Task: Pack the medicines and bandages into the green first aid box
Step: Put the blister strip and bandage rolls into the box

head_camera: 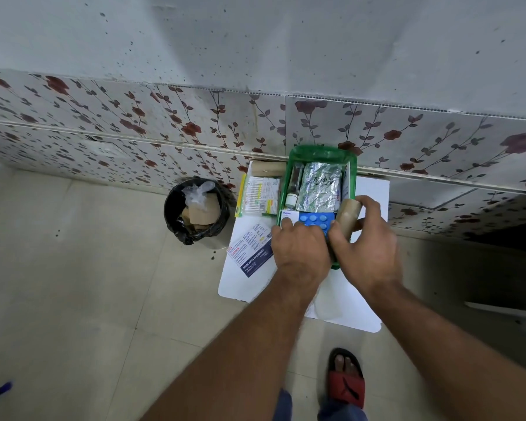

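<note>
The green first aid box point(322, 151) lies open on a small white table point(374, 189), its lid leaning on the wall. Inside are a silver foil strip point(318, 185), a small bottle point(292, 189) and a blue tablet strip point(316, 221). My right hand point(366, 241) grips a tan bandage roll point(348, 215) at the box's near right corner. My left hand point(301, 247) presses down on the blue tablet strip and a white carton point(287, 215) in the box's near end. Outside the box, to its left, lie a second tan roll point(268, 168), a white-green packet point(260, 196) and a dressings carton point(251, 250).
A black-lined waste bin point(195, 209) with paper scraps stands on the tiled floor left of the table. The floral-tiled wall runs right behind the table. My foot in a red sandal point(346, 379) is below the table. A dark object lies at the right edge.
</note>
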